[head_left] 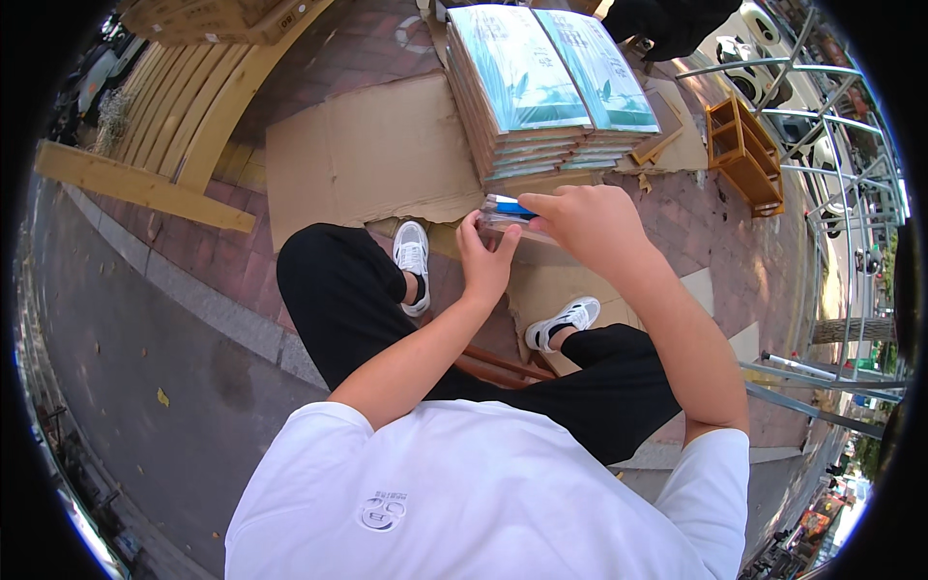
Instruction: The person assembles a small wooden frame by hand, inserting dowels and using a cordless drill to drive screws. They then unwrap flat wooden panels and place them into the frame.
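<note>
The person's bare left hand [486,259] is raised in front of the body, forearm slanting up from about 7 o'clock, with the thumb and bent fingers pointing towards 12. Its fingers are narrowed on a small clear plastic piece [497,222], whose exact form is too small to tell. The bare right hand [594,224] comes in from about 4 o'clock, elbow bent outward, back of the hand uppermost, the wrist turned so that the fingers point towards 9. The fingers close together on a slim blue-and-white item [510,208], which lies against the clear piece, just above the left thumb.

From this held pair, a tall stack of flat boards with glossy white-and-turquoise printed tops [522,77] stands at 1 o'clock. A flat brown cardboard sheet [367,155] lies at 10 o'clock on red brick paving [691,246]. An orange-brown wooden rack [744,155] sits between 2 and 3 o'clock. The person's white-and-grey shoes show below the hands, the left one [412,261] at 8 o'clock, the right [570,319] at 5.
</note>
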A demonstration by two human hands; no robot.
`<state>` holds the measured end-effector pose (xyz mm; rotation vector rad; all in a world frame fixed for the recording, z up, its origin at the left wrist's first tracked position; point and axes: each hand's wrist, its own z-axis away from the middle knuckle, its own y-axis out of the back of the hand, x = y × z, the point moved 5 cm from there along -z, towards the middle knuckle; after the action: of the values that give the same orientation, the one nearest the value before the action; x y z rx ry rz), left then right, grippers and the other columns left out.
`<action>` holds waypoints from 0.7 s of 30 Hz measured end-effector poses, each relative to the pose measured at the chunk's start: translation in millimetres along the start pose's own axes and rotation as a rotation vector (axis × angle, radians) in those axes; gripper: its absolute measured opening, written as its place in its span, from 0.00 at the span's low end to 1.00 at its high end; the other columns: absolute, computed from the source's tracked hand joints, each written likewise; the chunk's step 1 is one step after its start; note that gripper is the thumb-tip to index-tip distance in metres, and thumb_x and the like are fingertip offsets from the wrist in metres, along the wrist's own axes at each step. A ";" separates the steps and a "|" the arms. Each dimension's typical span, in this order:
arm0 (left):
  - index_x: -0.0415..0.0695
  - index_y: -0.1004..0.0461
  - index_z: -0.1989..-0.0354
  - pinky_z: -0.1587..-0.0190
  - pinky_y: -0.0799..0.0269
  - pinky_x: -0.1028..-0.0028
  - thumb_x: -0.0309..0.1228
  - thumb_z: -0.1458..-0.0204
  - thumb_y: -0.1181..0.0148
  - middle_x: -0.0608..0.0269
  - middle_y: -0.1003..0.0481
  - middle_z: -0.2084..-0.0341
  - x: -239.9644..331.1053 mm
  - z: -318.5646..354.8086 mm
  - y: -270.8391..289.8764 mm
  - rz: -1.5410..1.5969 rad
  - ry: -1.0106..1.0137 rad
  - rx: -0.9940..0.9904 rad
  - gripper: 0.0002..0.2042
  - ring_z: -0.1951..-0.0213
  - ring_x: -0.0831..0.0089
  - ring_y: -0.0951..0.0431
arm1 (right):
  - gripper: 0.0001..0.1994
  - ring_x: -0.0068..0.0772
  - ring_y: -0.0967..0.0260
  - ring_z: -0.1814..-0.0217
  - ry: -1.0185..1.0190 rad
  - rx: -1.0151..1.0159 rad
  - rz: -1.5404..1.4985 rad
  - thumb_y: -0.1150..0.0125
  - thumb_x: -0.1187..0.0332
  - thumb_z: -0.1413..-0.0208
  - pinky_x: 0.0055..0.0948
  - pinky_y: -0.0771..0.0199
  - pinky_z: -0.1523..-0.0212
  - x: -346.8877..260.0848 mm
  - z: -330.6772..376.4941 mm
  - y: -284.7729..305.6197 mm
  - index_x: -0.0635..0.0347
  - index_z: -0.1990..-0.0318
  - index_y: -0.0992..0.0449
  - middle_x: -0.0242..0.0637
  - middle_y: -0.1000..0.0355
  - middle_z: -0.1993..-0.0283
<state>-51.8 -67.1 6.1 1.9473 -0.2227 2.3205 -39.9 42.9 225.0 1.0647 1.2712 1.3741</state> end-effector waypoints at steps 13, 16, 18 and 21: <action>0.36 0.35 0.39 0.37 0.36 0.62 0.43 0.43 0.29 0.51 0.33 0.46 8.7 -0.4 -0.1 -0.051 -0.059 0.063 0.32 0.43 0.60 0.32 | 0.16 0.33 0.22 0.75 0.138 0.039 0.199 0.38 0.54 0.38 0.31 0.27 0.78 4.0 12.7 -10.6 0.40 0.44 0.23 0.28 0.26 0.74; 0.36 0.35 0.38 0.36 0.36 0.62 0.44 0.43 0.30 0.51 0.33 0.45 10.2 -0.1 0.1 -0.071 -0.050 0.049 0.32 0.42 0.60 0.32 | 0.18 0.32 0.23 0.75 0.126 0.053 0.230 0.37 0.56 0.38 0.31 0.27 0.77 16.4 25.0 -15.5 0.41 0.42 0.24 0.28 0.26 0.74; 0.36 0.35 0.38 0.36 0.37 0.62 0.44 0.43 0.30 0.51 0.33 0.45 12.0 -0.4 -1.6 -0.080 -0.045 0.042 0.32 0.41 0.60 0.32 | 0.18 0.32 0.23 0.75 0.131 0.067 0.233 0.36 0.56 0.39 0.31 0.27 0.77 16.5 30.1 -17.6 0.41 0.41 0.23 0.28 0.26 0.73; 0.36 0.35 0.37 0.34 0.39 0.62 0.45 0.42 0.31 0.51 0.34 0.44 12.3 -0.1 -1.2 -0.070 -0.027 0.040 0.32 0.40 0.60 0.34 | 0.19 0.33 0.23 0.75 0.107 0.045 0.208 0.36 0.56 0.39 0.32 0.27 0.77 17.9 30.7 -16.3 0.40 0.41 0.23 0.28 0.25 0.72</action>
<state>-53.8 -66.0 18.2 1.9718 -0.1098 2.2734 -11.6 66.0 211.1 1.1943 1.3027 1.5832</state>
